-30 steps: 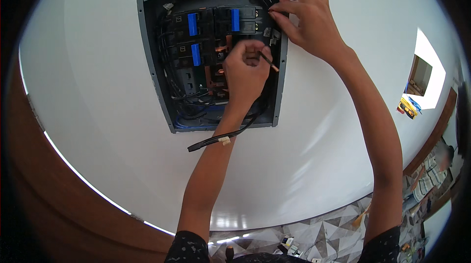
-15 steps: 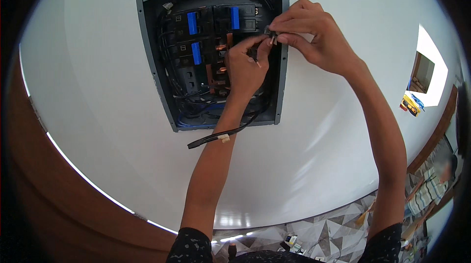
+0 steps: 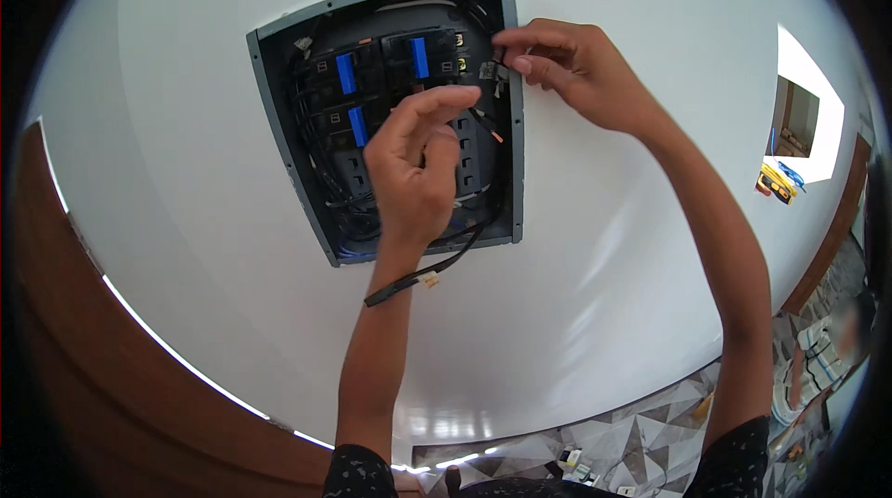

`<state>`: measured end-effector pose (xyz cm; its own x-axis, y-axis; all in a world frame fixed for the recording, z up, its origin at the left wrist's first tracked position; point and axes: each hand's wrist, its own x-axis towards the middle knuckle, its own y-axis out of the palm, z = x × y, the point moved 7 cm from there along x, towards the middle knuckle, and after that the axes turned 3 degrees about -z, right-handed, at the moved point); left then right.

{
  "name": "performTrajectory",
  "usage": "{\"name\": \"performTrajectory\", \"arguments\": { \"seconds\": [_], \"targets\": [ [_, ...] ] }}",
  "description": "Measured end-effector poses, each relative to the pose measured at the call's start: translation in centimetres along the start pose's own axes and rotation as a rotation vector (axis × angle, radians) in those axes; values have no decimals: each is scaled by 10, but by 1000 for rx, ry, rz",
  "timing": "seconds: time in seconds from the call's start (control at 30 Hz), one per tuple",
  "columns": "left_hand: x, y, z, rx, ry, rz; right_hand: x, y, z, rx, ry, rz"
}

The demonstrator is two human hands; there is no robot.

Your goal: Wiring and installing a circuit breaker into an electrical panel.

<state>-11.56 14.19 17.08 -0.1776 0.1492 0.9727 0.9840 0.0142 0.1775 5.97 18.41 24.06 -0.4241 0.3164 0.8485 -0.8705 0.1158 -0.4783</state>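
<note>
An electrical panel box (image 3: 518, 163) with a grey metal frame is set in the white wall in front of me. Inside sit black circuit breakers (image 3: 321, 82) with blue switch levers (image 3: 419, 58). My left hand (image 3: 415, 159) is in front of the box's middle, fingers apart and holding nothing, hiding part of the breakers. At the upper right edge my right hand (image 3: 569, 69) pinches a black wire (image 3: 503, 58) bearing a grey tag. Below it a wire with a bare copper end (image 3: 497, 137) sticks out. A loose black cable (image 3: 400, 288) with a pale tag crosses my left forearm.
More black wires (image 3: 311, 150) bunch along the box's left inside. A yellow and black tool (image 3: 777, 184) with blue parts is at the wall opening on the right. A person in a striped shirt (image 3: 813, 363) is at the lower right, over the patterned tile floor (image 3: 641, 433).
My left hand has come away from the wires at the right edge, moving left and down with its fingers opened. My right hand stays at that edge. The view has shifted slightly.
</note>
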Motion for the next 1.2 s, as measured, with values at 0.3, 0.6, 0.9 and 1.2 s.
{"name": "performTrajectory", "arguments": {
  "seconds": [0.3, 0.6, 0.9, 1.2],
  "targets": [
    [97, 33, -48, 846, 223, 712, -18, 7, 16, -453, -353, -476],
    [133, 33, -12, 1089, 86, 804, 12, 18, 13, -814, -447, -660],
    [127, 56, -7, 1360, 69, 825, 4, 17, 5, -693, -446, -663],
    [115, 69, -10, 1227, 101, 918, -38, 18, 2, -431, -403, -740]
  ]
}}
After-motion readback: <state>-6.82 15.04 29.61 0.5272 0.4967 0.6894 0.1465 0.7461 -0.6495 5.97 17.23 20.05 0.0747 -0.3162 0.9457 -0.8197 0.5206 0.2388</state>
